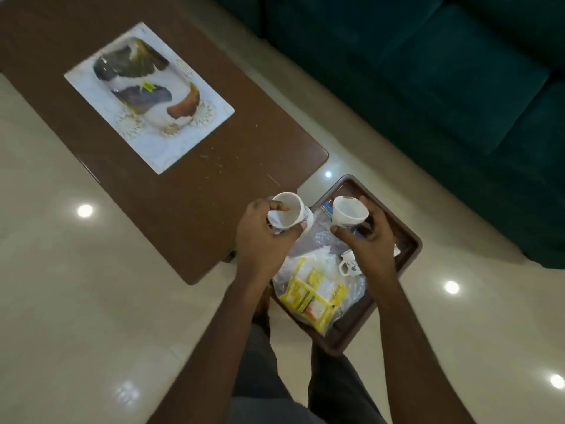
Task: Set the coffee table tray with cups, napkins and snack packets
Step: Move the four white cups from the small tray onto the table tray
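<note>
My left hand (261, 232) grips a white cup (289, 214) with a blue pattern, held tilted over the near corner of the brown coffee table (183, 191). In my right hand (371, 240) is a second white cup (348, 214), lifted above the brown tray (411, 240). The tray rests on the floor beside the table. In it lie a third small white cup (348, 264) on its side and a clear plastic bag (324, 237) with yellow snack packets (315, 296). I cannot make out any napkins for certain.
A white rectangular tray printed with hens (146, 96) lies on the far part of the coffee table. A dark green sofa (443, 71) stands to the right. Glossy cream floor tiles (76, 301) surround the table. My legs are below the tray.
</note>
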